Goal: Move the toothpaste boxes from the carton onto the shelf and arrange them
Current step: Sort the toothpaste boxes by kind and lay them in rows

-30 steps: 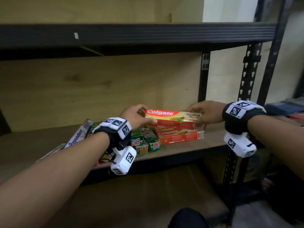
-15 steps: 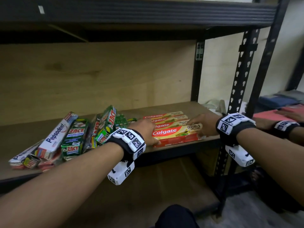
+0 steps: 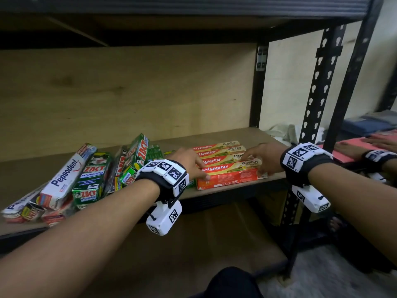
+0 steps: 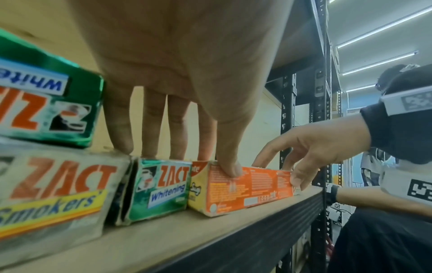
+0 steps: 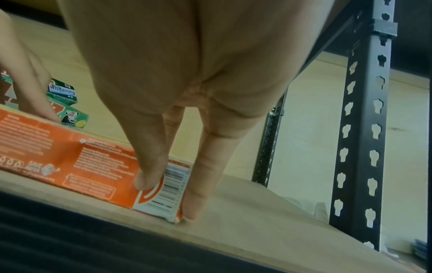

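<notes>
Several Colgate boxes lie side by side in a row on the right part of the wooden shelf (image 3: 247,134). The front Colgate box (image 3: 229,176) (image 4: 245,186) (image 5: 70,157) rests flat near the shelf edge. My left hand (image 3: 193,166) (image 4: 187,110) holds its left end, fingers on top and thumb on the orange front face. My right hand (image 3: 262,160) (image 5: 175,92) (image 4: 315,147) holds the right end, with its thumb on the front by the barcode and a finger against the end flap. No carton is in view.
A loose pile of green Zact boxes (image 3: 92,179) (image 4: 161,186) and white Pepsodent boxes (image 3: 64,175) fills the left of the shelf. Black slotted uprights (image 3: 318,104) stand to the right. Another person's banded hand (image 3: 378,155) rests on red items beyond them. The upper shelf beam (image 3: 193,7) hangs overhead.
The Colgate box, held in the air a second ago, came down onto the shelf at the front of the row. Both hands stay at its ends.
</notes>
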Motion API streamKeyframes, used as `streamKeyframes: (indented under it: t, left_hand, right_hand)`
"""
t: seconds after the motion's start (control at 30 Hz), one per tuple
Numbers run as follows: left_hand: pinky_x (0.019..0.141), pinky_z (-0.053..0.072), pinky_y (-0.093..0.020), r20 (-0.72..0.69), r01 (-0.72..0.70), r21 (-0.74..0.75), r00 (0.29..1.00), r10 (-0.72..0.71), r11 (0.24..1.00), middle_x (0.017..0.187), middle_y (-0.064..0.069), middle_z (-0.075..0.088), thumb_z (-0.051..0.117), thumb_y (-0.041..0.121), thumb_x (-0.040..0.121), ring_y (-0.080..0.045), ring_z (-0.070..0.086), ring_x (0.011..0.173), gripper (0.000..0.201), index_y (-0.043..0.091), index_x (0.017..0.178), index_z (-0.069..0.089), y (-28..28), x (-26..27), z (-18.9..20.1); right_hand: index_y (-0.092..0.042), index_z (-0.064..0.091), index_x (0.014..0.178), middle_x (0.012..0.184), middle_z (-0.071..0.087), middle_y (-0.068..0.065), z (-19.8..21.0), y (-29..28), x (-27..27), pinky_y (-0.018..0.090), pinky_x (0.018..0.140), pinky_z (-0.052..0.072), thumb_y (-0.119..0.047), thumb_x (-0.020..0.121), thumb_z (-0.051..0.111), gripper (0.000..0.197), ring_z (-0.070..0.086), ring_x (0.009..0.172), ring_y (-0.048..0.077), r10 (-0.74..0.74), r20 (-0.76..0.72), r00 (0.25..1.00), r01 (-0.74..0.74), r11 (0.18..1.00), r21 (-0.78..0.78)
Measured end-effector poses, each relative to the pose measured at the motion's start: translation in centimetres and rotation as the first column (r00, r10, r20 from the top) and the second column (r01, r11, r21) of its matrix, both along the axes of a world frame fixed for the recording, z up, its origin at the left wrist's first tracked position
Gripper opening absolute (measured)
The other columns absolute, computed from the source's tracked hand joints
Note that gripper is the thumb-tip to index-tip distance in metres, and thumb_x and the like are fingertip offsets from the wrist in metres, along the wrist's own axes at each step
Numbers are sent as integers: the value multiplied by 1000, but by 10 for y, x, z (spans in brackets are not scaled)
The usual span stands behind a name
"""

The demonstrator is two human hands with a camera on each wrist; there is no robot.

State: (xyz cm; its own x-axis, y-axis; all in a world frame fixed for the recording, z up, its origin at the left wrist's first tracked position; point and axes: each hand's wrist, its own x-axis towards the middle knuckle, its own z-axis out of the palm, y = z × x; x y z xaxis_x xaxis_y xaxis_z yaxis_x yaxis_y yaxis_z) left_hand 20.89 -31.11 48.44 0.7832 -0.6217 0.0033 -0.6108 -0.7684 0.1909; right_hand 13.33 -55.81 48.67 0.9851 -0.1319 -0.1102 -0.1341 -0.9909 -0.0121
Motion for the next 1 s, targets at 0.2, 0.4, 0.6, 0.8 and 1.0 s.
streamKeyframes:
  t: [0.2, 0.4, 0.6, 0.8, 1.0]
  left_hand:
    - [97, 47, -31, -27, 10, 2, 1000, -10, 1000, 128, 8, 65, 78, 50, 75, -16, 58, 118, 52, 30, 122, 69, -2, 0, 5]
    - [96, 46, -30, -44, 4, -22, 999, -5, 1000, 128, 7, 65, 81, 49, 72, -17, 59, 116, 52, 30, 119, 71, 0, 6, 4]
    - [92, 46, -27, -58, 20, -15, 998, -21, 1000, 126, 6, 66, 82, 49, 71, -17, 61, 113, 50, 31, 116, 72, -2, 15, 2]
    - [84, 45, -24, -30, 45, -1, 999, -45, 999, 121, 8, 68, 79, 52, 72, -14, 62, 107, 49, 29, 115, 73, -3, 17, 2]
    - [82, 53, -27, -5, 101, 83, 995, -101, 991, 108, 11, 73, 72, 54, 80, -11, 66, 95, 36, 30, 106, 77, -2, 14, 16]
  right_hand:
    - [-41, 53, 134, 146, 45, -3, 23, 13, 7, 29, 92, 49, -31, 92, 62, 44, 53, 113, 14, -6, -138, 990, 10, 999, 33]
    - [-31, 65, 123, 137, 58, -3, 56, 47, 61, 28, 82, 43, -20, 96, 50, 32, 57, 109, 16, 45, 66, 997, -47, 998, 36]
    - [-50, 39, 144, 152, 43, -7, 34, 72, 88, 32, 95, 47, -51, 93, 51, 52, 54, 124, 23, -32, -68, 997, 30, 999, -25]
    - [-34, 33, 152, 156, 36, -4, 27, 74, 91, 33, 100, 40, -30, 103, 44, 50, 42, 137, 21, -62, -180, 982, 65, 998, 13]
    - [-32, 38, 151, 155, 38, -2, 18, 73, 89, 32, 98, 39, -28, 103, 47, 49, 42, 137, 24, -53, -149, 987, 67, 994, 90]
